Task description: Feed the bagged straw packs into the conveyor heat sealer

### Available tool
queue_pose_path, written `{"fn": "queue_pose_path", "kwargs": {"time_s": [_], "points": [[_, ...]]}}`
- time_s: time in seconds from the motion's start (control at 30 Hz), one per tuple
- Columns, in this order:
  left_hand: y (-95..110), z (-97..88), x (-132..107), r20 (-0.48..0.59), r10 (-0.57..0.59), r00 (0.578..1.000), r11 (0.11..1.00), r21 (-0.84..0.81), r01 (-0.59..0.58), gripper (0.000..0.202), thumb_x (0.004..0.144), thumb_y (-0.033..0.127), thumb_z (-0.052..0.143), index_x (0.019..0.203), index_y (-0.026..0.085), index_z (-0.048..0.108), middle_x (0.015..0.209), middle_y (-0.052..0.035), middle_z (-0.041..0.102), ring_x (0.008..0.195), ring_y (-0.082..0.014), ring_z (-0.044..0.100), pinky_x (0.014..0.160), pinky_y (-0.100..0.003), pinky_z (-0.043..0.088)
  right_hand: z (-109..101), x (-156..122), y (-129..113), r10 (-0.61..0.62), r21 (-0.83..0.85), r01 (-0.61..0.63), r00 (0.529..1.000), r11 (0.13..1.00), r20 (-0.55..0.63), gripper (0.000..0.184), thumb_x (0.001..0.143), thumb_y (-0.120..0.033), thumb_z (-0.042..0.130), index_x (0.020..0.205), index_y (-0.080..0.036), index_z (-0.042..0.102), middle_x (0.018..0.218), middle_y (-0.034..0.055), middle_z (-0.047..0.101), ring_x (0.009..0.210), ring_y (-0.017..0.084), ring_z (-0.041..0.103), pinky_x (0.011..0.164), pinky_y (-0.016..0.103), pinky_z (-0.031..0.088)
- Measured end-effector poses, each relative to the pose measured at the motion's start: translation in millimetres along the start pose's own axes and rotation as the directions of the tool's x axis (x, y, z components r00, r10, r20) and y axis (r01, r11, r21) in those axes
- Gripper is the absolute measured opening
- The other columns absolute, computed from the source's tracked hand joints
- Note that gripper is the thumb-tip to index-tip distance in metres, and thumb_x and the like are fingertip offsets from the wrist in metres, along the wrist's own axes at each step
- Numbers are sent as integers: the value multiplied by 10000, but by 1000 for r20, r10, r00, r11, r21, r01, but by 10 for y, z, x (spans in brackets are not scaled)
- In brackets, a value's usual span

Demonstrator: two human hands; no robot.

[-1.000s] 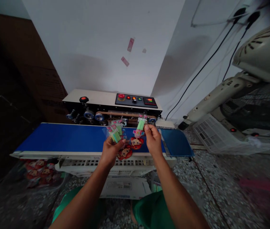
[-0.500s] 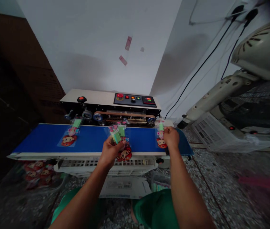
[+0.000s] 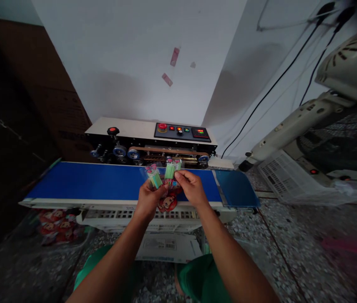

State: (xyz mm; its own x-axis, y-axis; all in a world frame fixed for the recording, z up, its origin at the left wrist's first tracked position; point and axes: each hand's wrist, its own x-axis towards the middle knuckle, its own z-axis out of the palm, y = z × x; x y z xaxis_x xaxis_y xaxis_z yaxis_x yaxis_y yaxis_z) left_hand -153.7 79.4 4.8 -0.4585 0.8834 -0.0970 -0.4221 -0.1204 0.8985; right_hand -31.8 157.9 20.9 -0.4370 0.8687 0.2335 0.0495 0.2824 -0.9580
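My left hand (image 3: 148, 200) is closed around a bunch of clear packets (image 3: 155, 179), which have green strips inside and pink tops. My right hand (image 3: 192, 187) meets the bunch from the right, its thumb and finger pinched at the edge of a clear packet (image 3: 170, 169) with green strips. Below the fingers hangs a red-haired cartoon face (image 3: 167, 203) belonging to the packets. Both hands are over the front part of a blue conveyor belt (image 3: 102, 181). Overlapping plastic hides how many packets there are.
Behind the belt stands a band sealing machine (image 3: 128, 128) with a red stop button (image 3: 162, 127) and a lit display (image 3: 199, 132). A bag of cartoon-faced packets (image 3: 56, 227) lies at lower left. A white crate (image 3: 279, 176) and a fan (image 3: 339, 71) are on the right.
My right hand has moved left from the belt's right end to the bunch in my left hand. The packets earlier seen at the belt's left and right no longer show there.
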Motion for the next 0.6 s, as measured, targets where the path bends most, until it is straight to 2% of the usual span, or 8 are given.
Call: {"fn": "queue_pose_path", "kwargs": {"time_s": [0.07,0.17,0.23,0.27,0.37,0.47,0.53,0.6], "points": [[-9,-24,6,-11,-2,1000,1000,-14,1,386,601,252,798,951,168,661,860,-31,723,753,-168,665,729,-295,514,-29,-25,-33,-53,-8,53,991,999,-125,325,840,-493,505,865,-197,638,727,-11,613,675,136,538,626,236,424],[15,-55,20,-43,-5,999,1000,18,6,378,590,251,803,933,163,669,817,-22,711,737,-153,654,695,-259,501,-344,11,-5,-99,-133,61,947,989,-305,325,866,-486,456,890,-198,603,746,-14,603,683,129,523,649,231,410],[50,-58,24,-49,-15,999,999,48,17,406,573,253,811,939,163,661,746,-2,693,648,-129,633,631,-241,490,-675,54,94,-109,-245,3,902,970,-419,354,862,-500,439,923,-189,596,774,0,618,693,136,534,663,240,412],[68,-53,23,-44,-19,999,998,56,22,416,561,255,817,933,162,653,724,5,686,618,-125,625,612,-241,488,-849,72,165,-127,-305,-35,859,952,-496,377,857,-508,432,933,-178,598,812,19,633,716,145,547,680,249,416],[94,-31,13,-9,-31,999,997,63,32,399,551,263,822,882,156,627,717,4,683,634,-141,639,617,-254,499,-1286,103,400,-102,-445,-247,772,861,-627,404,828,-499,454,968,-153,608,838,67,661,723,173,577,656,260,415],[72,-17,3,19,-41,999,998,54,40,375,569,259,814,867,161,608,729,7,684,668,-146,650,627,-250,504,-1458,119,554,-32,-588,-422,794,690,-607,332,835,-422,464,943,-161,637,829,89,680,744,191,597,648,257,392],[49,-13,-3,30,-47,998,998,52,46,373,573,249,813,868,167,601,728,18,683,654,-136,648,621,-242,505,-1429,154,586,20,-665,-482,818,570,-575,307,853,-383,447,933,-171,653,830,97,685,767,201,604,643,258,372],[35,-11,-8,41,-52,998,997,62,49,379,567,238,817,872,170,601,726,23,683,639,-129,647,609,-234,502,-1333,214,581,61,-713,-500,837,492,-544,301,867,-364,435,946,-175,655,837,99,685,783,208,606,636,261,359]]}}
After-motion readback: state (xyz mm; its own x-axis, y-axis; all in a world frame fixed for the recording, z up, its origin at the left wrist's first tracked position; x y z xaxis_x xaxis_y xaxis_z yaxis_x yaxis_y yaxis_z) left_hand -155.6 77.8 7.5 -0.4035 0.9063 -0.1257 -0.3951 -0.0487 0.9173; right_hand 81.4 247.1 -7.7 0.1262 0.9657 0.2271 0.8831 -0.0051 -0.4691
